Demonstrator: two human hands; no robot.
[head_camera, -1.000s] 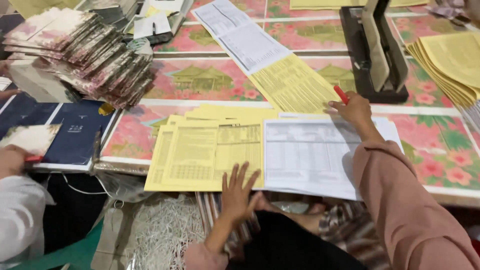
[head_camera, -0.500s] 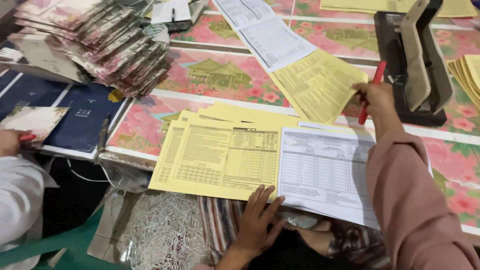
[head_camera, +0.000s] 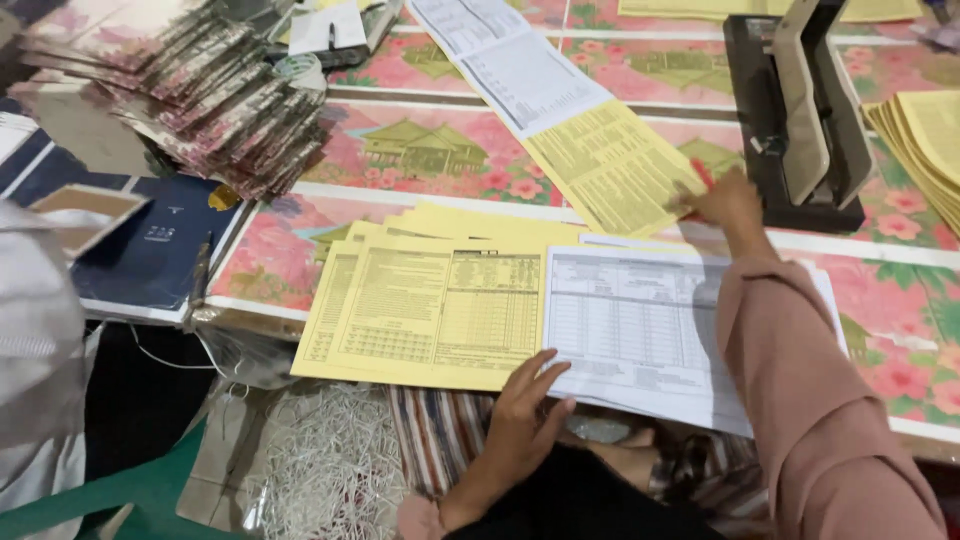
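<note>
In the head view, the right hand (head_camera: 728, 200) reaches far across the table, its arm in a pink sleeve (head_camera: 800, 370) stretched over the nearer papers, and it rests on the lower right corner of a yellow sheet (head_camera: 610, 165) that lies at a slant. That sheet's long axis runs from the upper left, where it joins two white printed sheets (head_camera: 510, 65), down toward the right hand, so the sheet lies up and to the left of the fingers. A bit of red (head_camera: 703, 172) shows at the fingers, likely a pen, though the blur hides how the fingers are curled, so I cannot tell its grip. The left hand (head_camera: 525, 415) is much nearer the body, fingers spread flat, pressing the lower edge where a yellow form (head_camera: 440, 310) meets a white form (head_camera: 640, 330); it holds nothing. These two lie side by side, long edges across the table, atop more yellow sheets. A black hole punch (head_camera: 800, 110) stands just right of the right hand. Stacked booklets (head_camera: 200, 90) and a dark blue folder (head_camera: 150, 250) lie well off to the left, on a floral tablecloth (head_camera: 430, 160).
</note>
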